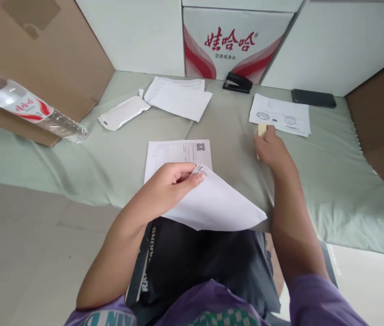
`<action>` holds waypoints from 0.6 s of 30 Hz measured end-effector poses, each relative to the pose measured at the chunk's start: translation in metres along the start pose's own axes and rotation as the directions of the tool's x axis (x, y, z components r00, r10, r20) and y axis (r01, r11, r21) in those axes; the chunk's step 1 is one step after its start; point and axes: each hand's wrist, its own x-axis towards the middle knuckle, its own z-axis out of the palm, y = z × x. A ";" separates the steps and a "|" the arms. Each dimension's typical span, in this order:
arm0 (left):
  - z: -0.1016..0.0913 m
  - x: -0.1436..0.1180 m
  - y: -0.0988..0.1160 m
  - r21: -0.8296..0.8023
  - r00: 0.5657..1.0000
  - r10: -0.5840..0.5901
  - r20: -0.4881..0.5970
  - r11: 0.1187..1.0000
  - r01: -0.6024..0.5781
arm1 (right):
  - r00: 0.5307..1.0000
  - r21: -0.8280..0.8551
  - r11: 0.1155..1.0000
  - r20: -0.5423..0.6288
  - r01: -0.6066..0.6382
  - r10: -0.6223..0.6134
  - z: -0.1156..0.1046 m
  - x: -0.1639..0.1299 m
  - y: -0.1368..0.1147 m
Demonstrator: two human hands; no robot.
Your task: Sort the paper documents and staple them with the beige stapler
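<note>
Several sheets (212, 203) between left fingers (192, 177)

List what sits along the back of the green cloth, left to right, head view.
Water bottle → white pouch → stack of papers → black stapler → stamped sheets → black phone.

Bright, even, diffuse light; soft shadows under forearms; wide-angle bending at edges; sharp focus, no glare.
</note>
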 end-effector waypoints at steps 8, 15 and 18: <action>0.005 -0.008 -0.003 -0.034 0.992 -0.056 -0.111 0.998 0.053 | 0.985 -0.381 0.922 -0.170 -0.073 0.008 0.017 0.016 0.023; 0.007 0.009 -0.023 -0.149 0.959 -0.052 -0.280 0.989 0.010 | 0.831 -0.192 0.814 0.017 0.549 -0.556 0.013 -0.022 -0.022; 0.005 0.028 -0.041 -0.258 0.945 -0.069 -0.321 0.966 -0.017 | 0.742 -0.102 0.735 0.094 0.671 -0.664 0.023 -0.041 -0.041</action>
